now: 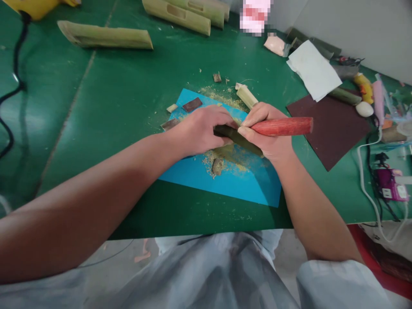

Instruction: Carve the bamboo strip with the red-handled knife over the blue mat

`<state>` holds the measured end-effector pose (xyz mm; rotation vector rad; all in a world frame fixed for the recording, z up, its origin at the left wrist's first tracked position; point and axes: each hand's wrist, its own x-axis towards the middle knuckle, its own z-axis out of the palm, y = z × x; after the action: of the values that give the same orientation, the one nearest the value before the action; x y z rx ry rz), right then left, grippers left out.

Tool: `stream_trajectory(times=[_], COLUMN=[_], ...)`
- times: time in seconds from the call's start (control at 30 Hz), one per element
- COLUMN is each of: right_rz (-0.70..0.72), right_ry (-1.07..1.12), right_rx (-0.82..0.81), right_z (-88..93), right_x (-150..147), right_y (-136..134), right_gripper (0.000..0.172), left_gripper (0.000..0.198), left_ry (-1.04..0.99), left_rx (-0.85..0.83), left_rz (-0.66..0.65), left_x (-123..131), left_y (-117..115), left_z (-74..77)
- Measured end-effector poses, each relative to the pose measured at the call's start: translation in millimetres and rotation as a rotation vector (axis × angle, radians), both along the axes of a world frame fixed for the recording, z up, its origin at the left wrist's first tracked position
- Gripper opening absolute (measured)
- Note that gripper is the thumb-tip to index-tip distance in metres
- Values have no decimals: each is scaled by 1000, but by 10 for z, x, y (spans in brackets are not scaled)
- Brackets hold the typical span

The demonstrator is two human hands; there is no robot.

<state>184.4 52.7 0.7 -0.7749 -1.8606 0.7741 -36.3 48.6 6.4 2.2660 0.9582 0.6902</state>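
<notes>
My left hand (204, 128) is closed around one end of a dark green bamboo piece (243, 140), held low over a blue sheet (222, 186). My right hand (277, 143) grips a tool with a red wooden handle (286, 126). The handle points to the right; its working end is hidden at the fingers, close to the bamboo. Pale shavings and dust lie on the sheet around both hands. A short pale bamboo offcut (246, 96) rests just beyond my right hand. Small dark sandpaper-like scraps (192, 104) lie beyond my left wrist.
Cut bamboo tubes (106, 36) lie at the back of the green table (128, 86), some with slots (177, 16). At right are a dark brown sheet (328, 128), white paper (313, 71), a purple device (389, 184) and cables. A black cord (17, 64) runs down the left.
</notes>
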Motion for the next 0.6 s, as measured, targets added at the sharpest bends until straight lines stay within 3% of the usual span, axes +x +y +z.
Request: stream_trajectory(times=[0.23,0.33,0.6], right_rz=[-24,-27,-70], right_ry=[1,-10,22], right_rx=[127,105,57], right_z=[51,78,4], right_x=[-72,-88,-73], right_y=[-49,-85,-91], right_gripper=[41,42,27], left_gripper=[22,21,23], left_ry=[-14,-5,-2], left_rx=[18,26,30], left_rz=[5,7,29], left_x=[-10,-9,12], left_y=[22,19,21], left_z=[-46,-33,-41])
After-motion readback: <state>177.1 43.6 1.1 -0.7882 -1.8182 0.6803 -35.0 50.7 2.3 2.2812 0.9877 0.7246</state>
